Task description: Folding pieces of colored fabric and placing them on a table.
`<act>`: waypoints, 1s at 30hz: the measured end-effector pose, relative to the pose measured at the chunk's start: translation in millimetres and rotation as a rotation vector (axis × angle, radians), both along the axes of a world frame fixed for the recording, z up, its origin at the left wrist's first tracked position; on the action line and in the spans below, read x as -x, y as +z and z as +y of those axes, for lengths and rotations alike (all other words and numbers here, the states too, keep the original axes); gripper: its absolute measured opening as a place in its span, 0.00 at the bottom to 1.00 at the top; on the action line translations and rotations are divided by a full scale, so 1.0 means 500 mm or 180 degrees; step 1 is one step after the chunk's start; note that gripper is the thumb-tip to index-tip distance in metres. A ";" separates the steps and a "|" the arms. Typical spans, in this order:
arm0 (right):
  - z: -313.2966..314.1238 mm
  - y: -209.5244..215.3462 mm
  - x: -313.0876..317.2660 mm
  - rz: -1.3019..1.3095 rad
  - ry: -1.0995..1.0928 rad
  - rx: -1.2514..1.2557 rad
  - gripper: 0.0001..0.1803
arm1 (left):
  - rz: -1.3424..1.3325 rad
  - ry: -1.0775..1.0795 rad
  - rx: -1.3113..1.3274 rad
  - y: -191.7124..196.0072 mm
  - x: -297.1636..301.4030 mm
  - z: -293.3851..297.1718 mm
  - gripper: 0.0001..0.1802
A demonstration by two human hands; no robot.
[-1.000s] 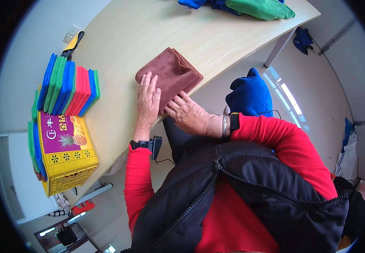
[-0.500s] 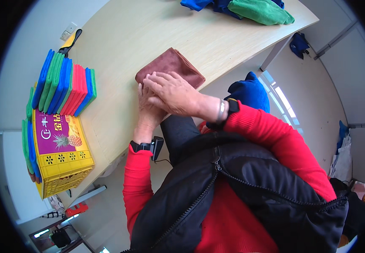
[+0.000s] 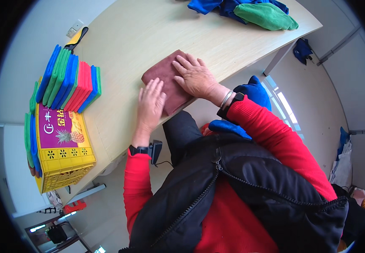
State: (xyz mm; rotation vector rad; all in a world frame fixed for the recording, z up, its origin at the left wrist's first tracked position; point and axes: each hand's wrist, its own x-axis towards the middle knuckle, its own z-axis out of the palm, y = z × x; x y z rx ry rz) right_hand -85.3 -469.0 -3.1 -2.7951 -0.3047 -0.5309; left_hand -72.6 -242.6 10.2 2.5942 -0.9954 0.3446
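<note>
A brown cloth [image 3: 172,90], folded into a thick rectangle, lies at the near edge of the light wooden table. My left hand [image 3: 151,105] rests along its left side, the fingertips on the fabric and the fingers stretched out. On its right part lies my right hand [image 3: 196,78], palm down with the fingers spread. Neither hand is gripping anything. My palms hide some of the cloth's lower and right edges.
On the left, a yellow crate [image 3: 66,164] carries a row of folded green, blue and red cloths [image 3: 66,80]. Crumpled blue cloths [image 3: 226,10] and a green cloth [image 3: 266,16] lie at the table's far side. Blue fabric [image 3: 254,95] hangs beside my right forearm.
My hands, stacked one over the other before, have come apart. The right one has moved right across the cloth, which now shows its full folded shape.
</note>
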 end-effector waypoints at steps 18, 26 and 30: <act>-0.073 0.039 0.003 0.0112 0.0616 -0.1125 0.19 | 0.0540 0.1257 0.1157 -0.043 -0.094 0.053 0.14; 0.049 0.095 -0.005 -0.0276 0.0619 0.0150 0.25 | 0.0047 0.2034 0.0515 -0.001 0.005 0.039 0.15; 0.103 0.025 0.011 -0.0593 0.0780 -0.0112 0.30 | -0.0840 0.0823 0.0269 0.018 -0.018 -0.019 0.21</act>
